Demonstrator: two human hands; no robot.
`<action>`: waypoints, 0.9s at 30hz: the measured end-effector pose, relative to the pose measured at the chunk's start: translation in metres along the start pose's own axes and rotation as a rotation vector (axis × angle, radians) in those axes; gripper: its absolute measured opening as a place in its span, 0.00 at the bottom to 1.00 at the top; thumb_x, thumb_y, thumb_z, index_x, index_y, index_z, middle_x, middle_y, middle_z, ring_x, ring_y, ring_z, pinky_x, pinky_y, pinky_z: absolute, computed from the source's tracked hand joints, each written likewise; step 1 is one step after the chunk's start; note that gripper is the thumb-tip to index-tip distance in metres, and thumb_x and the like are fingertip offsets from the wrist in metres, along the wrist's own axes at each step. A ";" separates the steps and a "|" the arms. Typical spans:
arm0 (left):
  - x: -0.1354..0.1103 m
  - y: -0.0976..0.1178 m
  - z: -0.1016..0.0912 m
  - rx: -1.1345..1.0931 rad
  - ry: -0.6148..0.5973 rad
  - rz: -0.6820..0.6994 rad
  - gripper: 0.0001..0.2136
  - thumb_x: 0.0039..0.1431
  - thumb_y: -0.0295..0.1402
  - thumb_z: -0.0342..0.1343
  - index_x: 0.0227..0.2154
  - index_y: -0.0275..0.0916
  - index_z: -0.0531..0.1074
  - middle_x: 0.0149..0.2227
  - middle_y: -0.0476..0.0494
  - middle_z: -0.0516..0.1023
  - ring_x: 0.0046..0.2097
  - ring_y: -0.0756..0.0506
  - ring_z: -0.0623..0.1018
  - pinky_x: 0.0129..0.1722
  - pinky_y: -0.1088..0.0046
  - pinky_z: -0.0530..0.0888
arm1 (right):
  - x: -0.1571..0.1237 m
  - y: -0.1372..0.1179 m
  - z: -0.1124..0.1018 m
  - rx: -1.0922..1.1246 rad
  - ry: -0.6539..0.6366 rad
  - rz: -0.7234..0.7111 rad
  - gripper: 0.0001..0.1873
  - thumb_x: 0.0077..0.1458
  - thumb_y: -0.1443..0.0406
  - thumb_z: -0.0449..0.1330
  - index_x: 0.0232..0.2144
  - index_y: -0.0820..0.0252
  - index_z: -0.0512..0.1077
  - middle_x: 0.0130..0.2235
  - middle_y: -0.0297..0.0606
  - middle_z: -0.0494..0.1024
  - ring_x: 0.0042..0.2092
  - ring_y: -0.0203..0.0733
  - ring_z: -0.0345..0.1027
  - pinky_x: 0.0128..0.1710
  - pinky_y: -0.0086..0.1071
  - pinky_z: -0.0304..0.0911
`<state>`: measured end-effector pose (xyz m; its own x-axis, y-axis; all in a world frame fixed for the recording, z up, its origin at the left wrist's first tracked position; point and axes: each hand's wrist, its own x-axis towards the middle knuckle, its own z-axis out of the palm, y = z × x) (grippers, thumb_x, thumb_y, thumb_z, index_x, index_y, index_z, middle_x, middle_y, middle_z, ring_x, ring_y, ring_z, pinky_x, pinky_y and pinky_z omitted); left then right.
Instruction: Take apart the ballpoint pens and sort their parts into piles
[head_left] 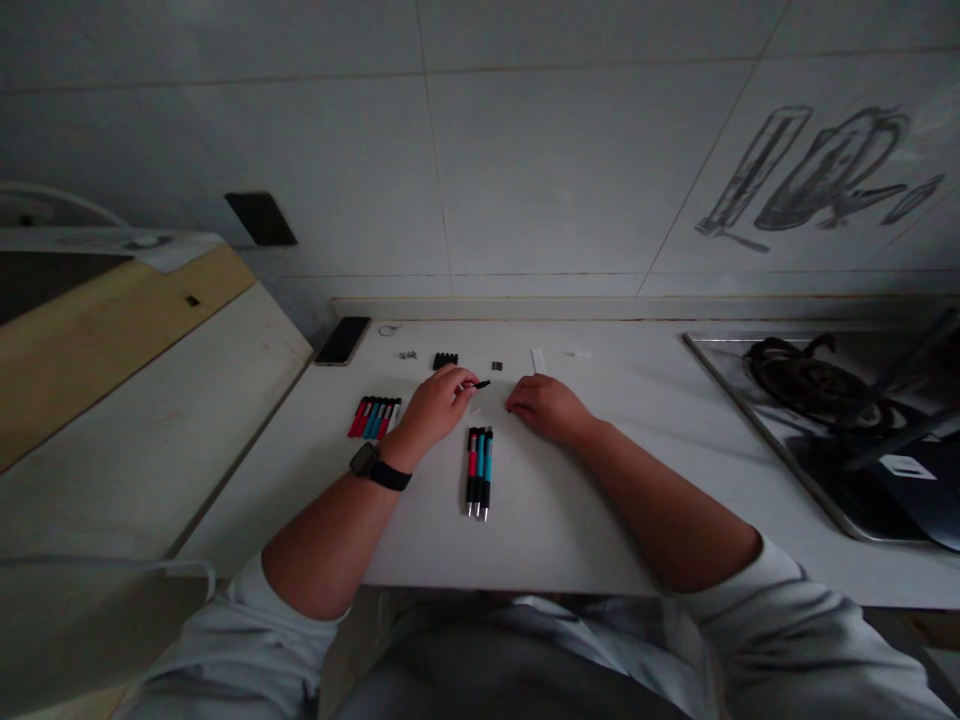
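My left hand (435,402), with a watch at its wrist, pinches a short black pen part (484,384) that points right. My right hand (551,405) rests on the counter with its fingers curled together; a tiny dark bit shows at the fingertips, too small to name. Between the hands lies a small clear piece (475,409). Just below, three pens (480,475) in red and blue with black grips lie side by side. Left of my left hand is a row of several red and blue pen barrels (375,418).
Along the back lie black pen grips (445,360), small metal pieces (407,355), small dark pieces (496,366), white sticks (537,358) and small whitish pieces (579,355). A phone (343,341) lies at the back left. A gas stove (825,430) is on the right, a pale panel (150,400) on the left.
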<state>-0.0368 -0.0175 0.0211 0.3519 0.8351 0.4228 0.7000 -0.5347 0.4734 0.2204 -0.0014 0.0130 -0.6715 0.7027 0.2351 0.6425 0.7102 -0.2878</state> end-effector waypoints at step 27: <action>0.001 -0.003 -0.001 -0.004 0.044 -0.026 0.07 0.67 0.27 0.56 0.44 0.40 0.76 0.44 0.44 0.77 0.44 0.45 0.78 0.47 0.67 0.76 | 0.062 0.059 0.001 -0.188 0.019 0.117 0.14 0.65 0.67 0.56 0.48 0.56 0.79 0.48 0.42 0.82 0.48 0.46 0.74 0.50 0.35 0.61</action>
<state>-0.0396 -0.0153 0.0209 0.3058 0.8420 0.4443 0.7057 -0.5137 0.4879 0.2166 0.0842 0.0095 -0.5822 0.7805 0.2278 0.7747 0.6175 -0.1360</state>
